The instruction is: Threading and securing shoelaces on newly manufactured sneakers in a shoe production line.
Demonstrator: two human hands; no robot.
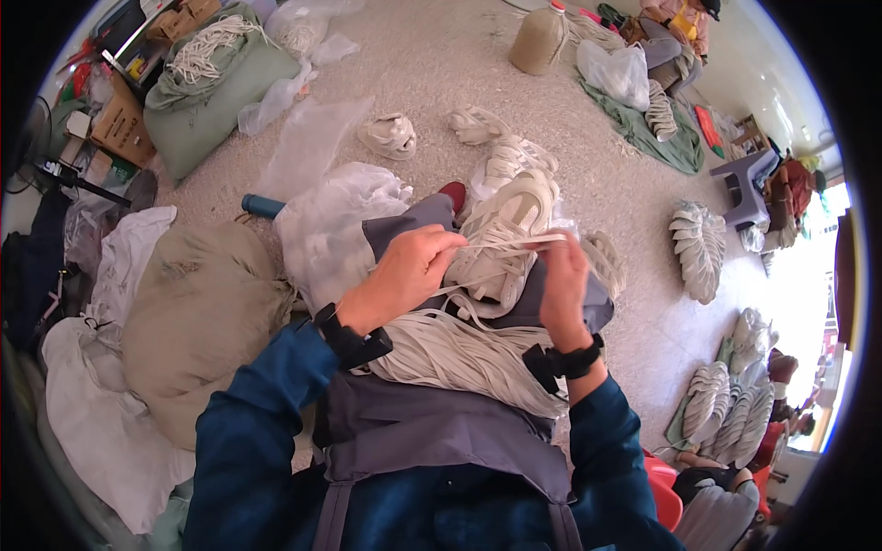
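The pale, speckled floor is spread with sacks, bags and pale shoes. Along its left side a tan sack is seen, and toward the far left corner a green sack is set down, topped by a heap of pale laces. The person's lap is covered by a grey apron. Beside the apron's left edge a clear plastic bag is crumpled. Near the floor's right side a curved pale stack is laid, and toward its far edge a tan-filled jug with a red cap is stood. Across the apron's middle a thick bundle of white laces is draped sideways. Beyond the bundle, toward the apron's far edge, a pale shoe is placed between the two hands, its toe turned toward the person. A white lace is stretched across the shoe. One part of it is pinched between the thumb and fingers of the left hand; another is gripped at the fingertips of the right hand, which is slightly blurred.
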